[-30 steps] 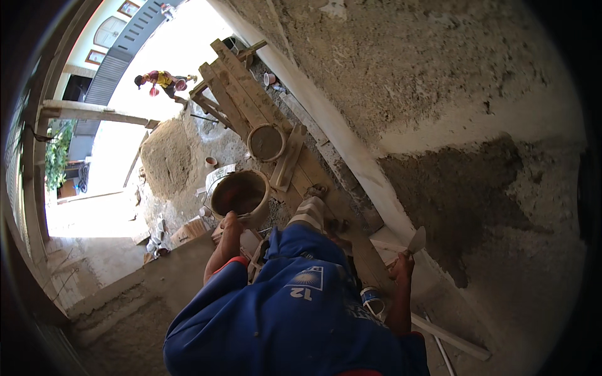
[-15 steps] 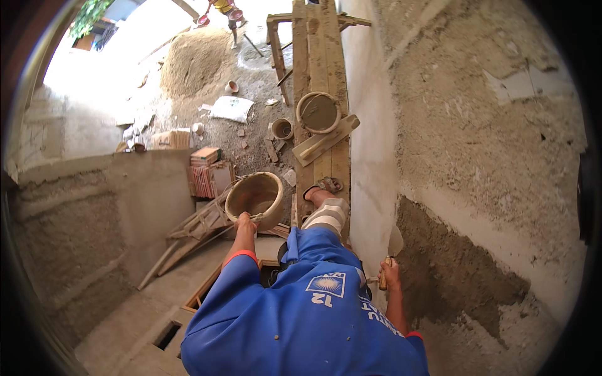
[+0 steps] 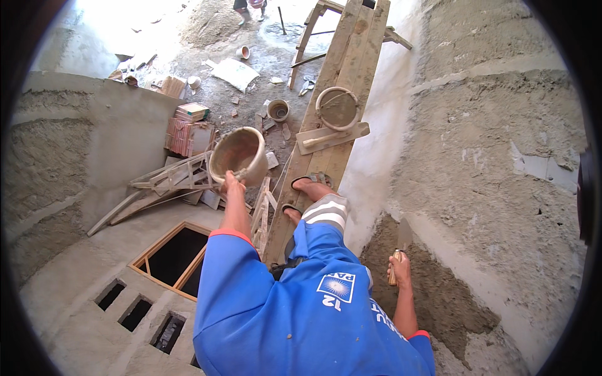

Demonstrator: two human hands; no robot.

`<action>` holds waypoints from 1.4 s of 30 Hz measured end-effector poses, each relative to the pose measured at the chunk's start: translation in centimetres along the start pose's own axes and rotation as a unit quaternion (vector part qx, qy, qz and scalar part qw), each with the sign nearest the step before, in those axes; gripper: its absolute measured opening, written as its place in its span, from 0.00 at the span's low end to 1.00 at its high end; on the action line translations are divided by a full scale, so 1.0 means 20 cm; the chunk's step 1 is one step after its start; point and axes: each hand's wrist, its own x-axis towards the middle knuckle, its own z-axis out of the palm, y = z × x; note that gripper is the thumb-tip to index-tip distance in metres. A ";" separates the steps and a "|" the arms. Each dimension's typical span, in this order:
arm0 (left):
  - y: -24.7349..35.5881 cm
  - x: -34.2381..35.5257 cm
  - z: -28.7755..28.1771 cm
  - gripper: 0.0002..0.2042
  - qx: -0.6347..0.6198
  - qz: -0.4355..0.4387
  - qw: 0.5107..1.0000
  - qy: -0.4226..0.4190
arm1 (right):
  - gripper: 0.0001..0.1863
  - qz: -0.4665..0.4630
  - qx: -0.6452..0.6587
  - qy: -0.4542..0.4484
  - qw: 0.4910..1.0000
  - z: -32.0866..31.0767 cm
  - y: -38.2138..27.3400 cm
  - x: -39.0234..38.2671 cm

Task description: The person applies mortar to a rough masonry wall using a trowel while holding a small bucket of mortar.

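My left hand [image 3: 232,182] grips a tan plastic bucket [image 3: 241,148] by its near rim or handle, held out left of the plank walkway [image 3: 351,50] under my feet. The bucket's inside shows a reddish-grey coating. My right hand [image 3: 401,269] is closed round the wooden handle of a trowel [image 3: 404,235], its blade pointing forward beside a damp, dark mortar patch [image 3: 442,304] on the right wall. Ahead of my sandalled feet, a second bucket [image 3: 338,109] full of grey mix stands on the planks, with a wooden float [image 3: 313,143] lying just below it.
A co-worker's legs [image 3: 241,9] show at the top near a sand pile [image 3: 207,25]. Below left lie a white sack [image 3: 235,73], small buckets [image 3: 278,110], stacked tiles [image 3: 185,138] and wooden frames [image 3: 163,182]. A wood-framed opening [image 3: 163,254] is at lower left.
My view has swung down and round, the co-worker slipping mostly out at the top. The held bucket has risen a little. Both hands keep their holds on bucket and trowel.
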 end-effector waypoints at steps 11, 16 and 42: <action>-0.41 0.23 -0.18 0.33 0.393 0.204 0.851 -0.283 | 0.16 -0.008 0.085 0.005 0.996 0.21 0.35 -0.12; -0.61 0.15 -0.41 0.29 0.590 0.354 0.637 -0.349 | 0.12 0.072 0.133 0.001 0.989 0.32 0.76 -0.17; -1.08 -0.69 1.31 0.22 0.672 0.536 0.328 -0.392 | 0.15 0.258 0.322 0.039 0.910 0.67 0.81 -0.14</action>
